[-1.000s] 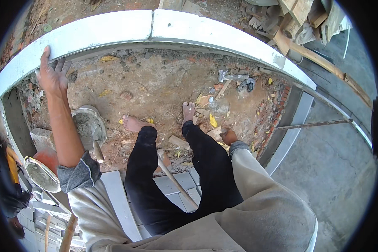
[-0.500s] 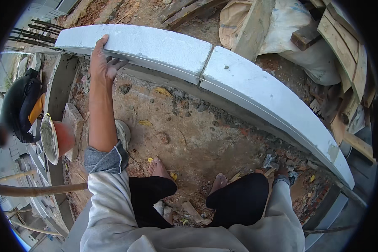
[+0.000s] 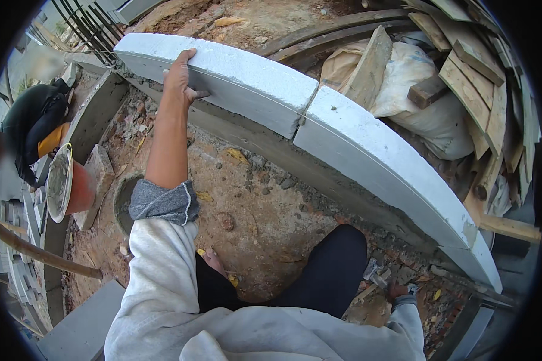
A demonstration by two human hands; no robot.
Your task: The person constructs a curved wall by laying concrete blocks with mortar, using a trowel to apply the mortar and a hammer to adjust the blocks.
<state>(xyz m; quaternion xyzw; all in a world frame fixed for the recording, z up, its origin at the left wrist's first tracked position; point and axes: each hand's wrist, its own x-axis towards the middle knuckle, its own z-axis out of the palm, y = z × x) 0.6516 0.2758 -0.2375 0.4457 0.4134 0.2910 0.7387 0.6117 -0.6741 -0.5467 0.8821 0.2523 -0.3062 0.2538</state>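
Note:
My left hand [image 3: 179, 81] reaches forward to a long white block [image 3: 235, 66] set in a wall. Its fingers are spread, with one fingertip over the block's top edge and another digit against the near face. A second white block [image 3: 379, 144] continues the wall to the right, with a narrow joint between them. A thin string [image 3: 337, 133] runs along the blocks' near upper edge. Low at the right, my right hand [image 3: 396, 291] is down near the ground, beside a small shiny, crumpled-looking item [image 3: 374, 274]. Its fingers are dark and too small to make out.
At left, a person [image 3: 33, 126] bends near an orange bucket [image 3: 81, 189] with grey residue. A round container [image 3: 124, 204] stands by my left arm. Boards [image 3: 479, 102] and white sacks [image 3: 409, 90] lie beyond the wall. A bamboo pole [image 3: 42, 246] juts in at left.
My view has shifted and leaned. My left hand stays at the block's top edge, with its fingers placed differently. My right hand now appears lower, below my right knee.

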